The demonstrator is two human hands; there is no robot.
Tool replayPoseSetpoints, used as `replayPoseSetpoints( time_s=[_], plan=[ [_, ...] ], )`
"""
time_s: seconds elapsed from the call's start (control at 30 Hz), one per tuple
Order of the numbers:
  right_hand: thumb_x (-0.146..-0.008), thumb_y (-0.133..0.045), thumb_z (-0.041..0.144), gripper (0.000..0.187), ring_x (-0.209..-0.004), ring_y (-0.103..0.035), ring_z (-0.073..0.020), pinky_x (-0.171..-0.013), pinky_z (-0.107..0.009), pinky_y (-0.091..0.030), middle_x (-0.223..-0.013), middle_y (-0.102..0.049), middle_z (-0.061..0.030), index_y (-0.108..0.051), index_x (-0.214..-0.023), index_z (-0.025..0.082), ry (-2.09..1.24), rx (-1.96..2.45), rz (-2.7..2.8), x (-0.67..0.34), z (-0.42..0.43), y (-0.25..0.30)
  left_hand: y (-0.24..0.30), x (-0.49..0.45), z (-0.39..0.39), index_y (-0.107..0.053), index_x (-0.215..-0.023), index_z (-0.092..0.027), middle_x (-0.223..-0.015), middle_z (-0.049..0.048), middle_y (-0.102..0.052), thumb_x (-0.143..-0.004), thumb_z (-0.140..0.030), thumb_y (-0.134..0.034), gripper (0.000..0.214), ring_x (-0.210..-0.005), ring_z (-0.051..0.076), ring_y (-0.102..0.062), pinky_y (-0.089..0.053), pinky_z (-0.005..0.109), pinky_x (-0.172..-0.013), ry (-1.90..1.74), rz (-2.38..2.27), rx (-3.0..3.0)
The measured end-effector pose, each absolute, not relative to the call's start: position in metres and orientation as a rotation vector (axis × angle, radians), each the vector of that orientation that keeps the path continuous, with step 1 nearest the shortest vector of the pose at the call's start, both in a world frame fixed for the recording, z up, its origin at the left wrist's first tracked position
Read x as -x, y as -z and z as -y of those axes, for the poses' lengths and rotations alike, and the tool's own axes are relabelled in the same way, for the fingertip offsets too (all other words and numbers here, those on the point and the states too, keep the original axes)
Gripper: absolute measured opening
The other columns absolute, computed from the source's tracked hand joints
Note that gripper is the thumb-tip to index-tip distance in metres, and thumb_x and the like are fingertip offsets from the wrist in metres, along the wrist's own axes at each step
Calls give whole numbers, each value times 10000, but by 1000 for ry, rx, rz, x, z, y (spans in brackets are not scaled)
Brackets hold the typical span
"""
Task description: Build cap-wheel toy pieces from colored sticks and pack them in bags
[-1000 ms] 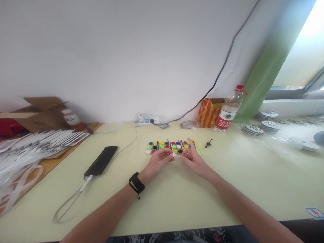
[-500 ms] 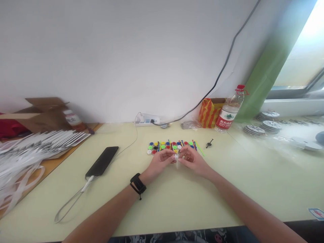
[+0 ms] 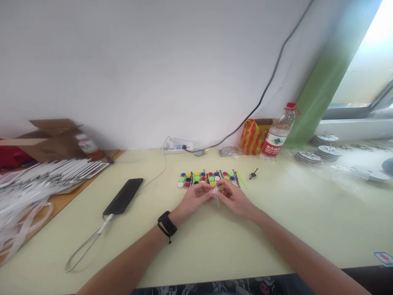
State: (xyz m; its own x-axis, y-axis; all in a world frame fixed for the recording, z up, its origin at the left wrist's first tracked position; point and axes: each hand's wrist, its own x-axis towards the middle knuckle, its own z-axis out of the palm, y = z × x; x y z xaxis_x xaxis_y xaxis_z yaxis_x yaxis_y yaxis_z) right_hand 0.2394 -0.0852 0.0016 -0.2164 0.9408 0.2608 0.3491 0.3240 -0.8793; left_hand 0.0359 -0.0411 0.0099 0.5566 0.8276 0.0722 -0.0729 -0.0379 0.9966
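My left hand (image 3: 196, 197) and my right hand (image 3: 233, 197) meet fingertip to fingertip over the pale yellow table (image 3: 190, 246). Both are pinched on a thin white stick-like piece (image 3: 216, 193) that stands between them; its exact make is too small to tell. Just beyond the fingers lies a patch of small coloured round caps and coloured sticks (image 3: 208, 178). A black watch is on my left wrist.
A black phone (image 3: 123, 196) with a white cable lies to the left. White strips are piled at far left (image 3: 37, 180). A power strip (image 3: 178, 146), a striped bag (image 3: 252, 137), a water bottle (image 3: 278, 135) and stacked discs (image 3: 316, 151) line the back and right. A small black piece (image 3: 253, 174) lies nearby.
My right hand's fingers, spread a second ago, have closed onto the white piece. Both hands drew together and slightly toward me.
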Motion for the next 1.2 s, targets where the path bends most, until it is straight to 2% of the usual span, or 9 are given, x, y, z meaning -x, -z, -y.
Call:
replayPoseSetpoints(
  time_s=[0.13,0.33,0.4,0.47,0.57,0.73,0.97,1.1,1.2],
  plan=[
    [-969,-545,375,547,-632,-492,-131,-551,-263,-424,-928,-578,-6,-383,-1488,321,-751,1187,1772,-244,88,-1,-11,-36,41,-746,-1022,-155,-963,74,-715,-816,-401,-808,326,-824,176,-692,-573,324,-800,-835,-699,-1433],
    [-965,-549,397,617,-656,-507,-125,-621,-270,-473,-1011,-592,-17,-344,-1544,336,-605,1184,1833,-250,90,-3,-11,-35,41,-756,-1008,-161,-931,66,-724,-814,-403,-808,314,-794,162,-672,-555,292,-749,-831,-715,-1414],
    [-979,-526,451,431,-662,-522,-132,-633,-277,-471,-977,-621,-30,-561,-1371,274,-632,1183,1833,-251,89,-5,-11,-35,40,-755,-1001,-161,-898,64,-727,-809,-404,-811,314,-785,161,-671,-551,291,-749,-827,-720,-1410],
    [-1011,-445,509,418,-589,-492,-133,-590,-278,-436,-740,-601,-20,-703,-887,205,-777,1208,1870,-252,88,-5,-11,-35,40,-753,-1003,-159,-847,59,-725,-810,-404,-811,317,-768,161,-670,-547,295,-750,-824,-722,-1413],
    [-1020,-370,567,638,-469,-347,-112,-506,-284,-330,-484,-372,24,-384,-491,210,-1003,1218,1883,-252,84,-5,-11,-35,39,-752,-1000,-156,-799,55,-723,-811,-407,-807,319,-746,162,-668,-545,300,-749,-829,-728,-1417],
    [-931,-594,506,394,-569,-424,-120,-524,-259,-357,-648,-490,25,-483,-691,214,-852,1182,1767,-244,83,-9,-12,-36,40,-752,-982,-155,-830,58,-728,-798,-410,-817,321,-751,163,-669,-546,301,-750,-838,-722,-1425],
    [-924,-622,409,194,-729,-600,-146,-638,-284,-509,-984,-651,-42,-581,-983,228,-918,1114,1718,-242,89,-14,-13,-35,41,-755,-1003,-154,-869,66,-726,-821,-408,-799,315,-774,163,-665,-549,301,-765,-828,-701,-1433],
    [-934,-604,386,257,-747,-614,-158,-657,-308,-528,-1050,-678,-66,-568,-1144,242,-928,1115,1737,-244,88,-12,-11,-35,40,-755,-1023,-158,-902,80,-734,-835,-421,-785,325,-807,179,-677,-557,308,-773,-826,-702,-1447],
    [-936,-598,383,503,-694,-585,-143,-630,-298,-515,-1028,-668,-52,-436,-1398,269,-902,1125,1717,-244,88,-9,-9,-34,40,-752,-1023,-158,-930,85,-737,-824,-426,-794,336,-804,181,-686,-562,314,-772,-842,-715,-1433]
  ],
)
